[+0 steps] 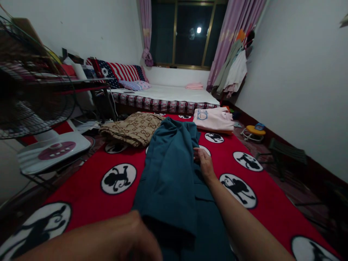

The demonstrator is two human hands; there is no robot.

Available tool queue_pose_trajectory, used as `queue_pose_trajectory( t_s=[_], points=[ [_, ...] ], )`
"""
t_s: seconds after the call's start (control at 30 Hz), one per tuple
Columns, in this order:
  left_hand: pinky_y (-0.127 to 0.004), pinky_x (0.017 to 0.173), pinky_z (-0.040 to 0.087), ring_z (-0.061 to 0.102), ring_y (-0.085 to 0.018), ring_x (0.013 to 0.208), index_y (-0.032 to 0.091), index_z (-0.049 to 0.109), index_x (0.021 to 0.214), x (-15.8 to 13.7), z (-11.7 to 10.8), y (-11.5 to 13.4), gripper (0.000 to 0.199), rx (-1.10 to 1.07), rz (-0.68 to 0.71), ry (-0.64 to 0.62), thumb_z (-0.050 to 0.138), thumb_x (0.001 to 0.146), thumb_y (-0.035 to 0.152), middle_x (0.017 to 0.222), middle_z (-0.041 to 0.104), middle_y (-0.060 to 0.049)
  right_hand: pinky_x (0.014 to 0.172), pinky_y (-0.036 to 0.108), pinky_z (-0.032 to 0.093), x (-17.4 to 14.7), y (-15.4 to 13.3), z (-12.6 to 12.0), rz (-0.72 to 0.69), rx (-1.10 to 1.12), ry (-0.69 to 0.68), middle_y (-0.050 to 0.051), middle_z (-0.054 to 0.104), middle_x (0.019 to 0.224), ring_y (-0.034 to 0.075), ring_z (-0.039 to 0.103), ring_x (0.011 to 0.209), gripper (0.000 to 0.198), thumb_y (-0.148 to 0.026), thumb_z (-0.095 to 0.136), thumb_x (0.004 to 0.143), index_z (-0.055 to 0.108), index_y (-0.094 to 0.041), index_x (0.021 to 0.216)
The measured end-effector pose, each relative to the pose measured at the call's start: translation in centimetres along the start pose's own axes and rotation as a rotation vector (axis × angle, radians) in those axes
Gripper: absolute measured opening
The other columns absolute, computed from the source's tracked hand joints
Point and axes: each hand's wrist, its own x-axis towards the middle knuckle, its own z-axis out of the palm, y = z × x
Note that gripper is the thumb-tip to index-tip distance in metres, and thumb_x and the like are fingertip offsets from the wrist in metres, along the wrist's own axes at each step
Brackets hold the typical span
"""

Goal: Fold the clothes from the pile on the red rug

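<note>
A pair of teal pants (171,174) lies lengthwise on a red blanket (89,203) printed with monkeys in white circles. One leg is laid over the other, and its hem faces me. At the right edge near the waist, my right hand (204,162) has its fingers closed on the cloth. My left hand (138,232) is low in the view beside the near hem, blurred, with its fingers bent down and mostly hidden. Past the waist on the left lies a folded brown patterned cloth (133,128). A folded pink garment (213,119) sits at the far right.
A fan (51,141) and a cluttered desk (89,81) stand on the left. Behind the blanket is a bed (168,94) under a window. Along the right wall are a yellow stool (255,130), a dark folding stool (288,152) and hanging clothes (235,72).
</note>
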Motion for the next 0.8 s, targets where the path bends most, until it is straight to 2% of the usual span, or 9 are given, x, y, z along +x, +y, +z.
queue_pose_trajectory(
  t_s=[0.1, 0.2, 0.27, 0.4, 0.5, 0.57, 0.7, 0.73, 0.8],
  points=[
    [-0.027, 0.088, 0.047, 0.060, -0.021, 0.104, 0.027, 0.068, 0.111, 2.7, -1.6, -0.2, 0.034, 0.247, 0.064, 0.425, 0.058, 0.083, 0.043, 0.114, 0.067, -0.003, 0.065, 0.029, 0.047, -0.2, -0.4, 0.0, -0.077, -0.184, -0.065, 0.002, 0.061, 0.076, 0.017, 0.057, 0.068, 0.048, -0.054, 0.049, 0.085, 0.062, -0.016, 0.111],
    [-0.035, 0.099, 0.041, 0.051, -0.026, 0.119, 0.027, 0.057, 0.129, 5.8, -2.6, -1.3, 0.065, 0.451, 0.150, 0.554, 0.073, 0.069, 0.047, 0.133, 0.055, -0.007, 0.066, 0.030, 0.046, -0.6, -0.4, -0.1, -0.145, -0.332, -0.140, 0.002, 0.062, 0.076, 0.017, 0.056, 0.067, 0.048, -0.044, 0.059, 0.080, 0.061, -0.016, 0.119],
    [-0.034, 0.093, 0.045, 0.056, -0.026, 0.110, 0.027, 0.060, 0.125, 7.2, -2.6, -1.9, 0.066, 0.513, 0.144, 0.457, 0.078, 0.063, 0.044, 0.124, 0.060, -0.007, 0.070, 0.032, 0.048, -0.7, -0.3, -0.1, -0.153, -0.323, -0.170, 0.004, 0.066, 0.082, 0.018, 0.059, 0.071, 0.041, -0.037, 0.062, 0.077, 0.065, -0.017, 0.113],
    [-0.021, 0.065, 0.045, 0.062, -0.015, 0.072, 0.020, 0.072, 0.084, 8.2, -1.8, -0.7, 0.014, 0.435, 0.108, 0.248, 0.062, 0.075, 0.018, 0.079, 0.069, -0.001, 0.085, 0.037, 0.049, -0.4, 0.0, -0.2, -0.081, -0.090, -0.047, 0.009, 0.071, 0.100, 0.022, 0.064, 0.091, 0.031, -0.035, 0.061, 0.075, 0.069, -0.016, 0.100],
    [-0.017, 0.058, 0.042, 0.059, -0.011, 0.066, 0.017, 0.071, 0.083, 8.3, -1.5, 1.4, 0.013, 0.203, 0.169, 0.137, 0.059, 0.078, 0.017, 0.073, 0.066, 0.000, 0.084, 0.038, 0.050, -0.1, 0.0, -0.3, -0.010, 0.012, 0.036, 0.009, 0.071, 0.101, 0.023, 0.065, 0.092, 0.036, -0.037, 0.062, 0.074, 0.068, -0.017, 0.102],
    [-0.015, 0.056, 0.042, 0.058, -0.010, 0.065, 0.017, 0.071, 0.091, 8.5, -1.7, 2.8, 0.016, 0.108, 0.207, -0.019, 0.062, 0.080, 0.025, 0.073, 0.065, 0.001, 0.080, 0.037, 0.051, -0.1, 0.0, -0.3, 0.012, -0.005, 0.045, 0.009, 0.072, 0.098, 0.023, 0.066, 0.088, 0.034, -0.037, 0.062, 0.071, 0.068, -0.016, 0.098],
    [-0.018, 0.053, 0.043, 0.060, -0.013, 0.062, 0.019, 0.072, 0.099, 10.1, -3.0, 4.4, 0.034, 0.318, 0.195, -0.336, 0.067, 0.078, 0.046, 0.069, 0.065, 0.000, 0.063, 0.030, 0.047, -0.1, -0.1, -0.4, 0.019, -0.202, 0.028, 0.004, 0.069, 0.073, 0.019, 0.061, 0.066, 0.025, -0.029, 0.055, 0.069, 0.069, -0.016, 0.084],
    [-0.020, 0.054, 0.044, 0.062, -0.014, 0.063, 0.020, 0.073, 0.098, 11.0, -3.5, 4.5, 0.035, 0.400, 0.188, -0.303, 0.067, 0.077, 0.048, 0.070, 0.066, -0.001, 0.060, 0.029, 0.045, -0.1, -0.1, -0.4, 0.005, -0.255, 0.031, 0.002, 0.066, 0.068, 0.018, 0.058, 0.062, 0.023, -0.027, 0.052, 0.068, 0.068, -0.017, 0.080],
    [-0.025, 0.063, 0.049, 0.065, -0.019, 0.071, 0.020, 0.073, 0.095, 13.5, -4.8, 4.2, 0.032, 0.531, 0.184, 0.005, 0.063, 0.081, 0.046, 0.077, 0.070, -0.004, 0.059, 0.028, 0.043, -0.2, -0.3, -0.5, -0.041, -0.332, 0.045, 0.001, 0.063, 0.063, 0.018, 0.056, 0.060, 0.019, -0.025, 0.048, 0.068, 0.065, -0.019, 0.073]
  ],
)
